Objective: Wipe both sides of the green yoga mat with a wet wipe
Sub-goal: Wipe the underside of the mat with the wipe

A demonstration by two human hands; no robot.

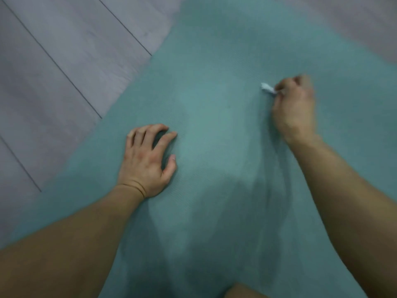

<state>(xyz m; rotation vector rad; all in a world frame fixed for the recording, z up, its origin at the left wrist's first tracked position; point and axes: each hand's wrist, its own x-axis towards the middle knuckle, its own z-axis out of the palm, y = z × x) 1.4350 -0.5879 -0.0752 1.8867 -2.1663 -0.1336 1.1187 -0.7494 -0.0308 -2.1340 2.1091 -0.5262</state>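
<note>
The green yoga mat point(214, 108) is laid flat on the grey floor point(64, 72), teal and finely textured. Nearer, the left hand point(146, 162) is propped on it, grip apart and empty. Farther, a crumpled wet wipe point(267, 88) is clamped in the right hand point(294, 106).

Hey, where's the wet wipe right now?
In the head view, the wet wipe is bunched in the right hand, right of centre on the green yoga mat, well away from the left hand braced on the mat.

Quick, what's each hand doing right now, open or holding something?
Left hand: open, resting on the yoga mat, holding nothing.
Right hand: grips the wet wipe.
</note>
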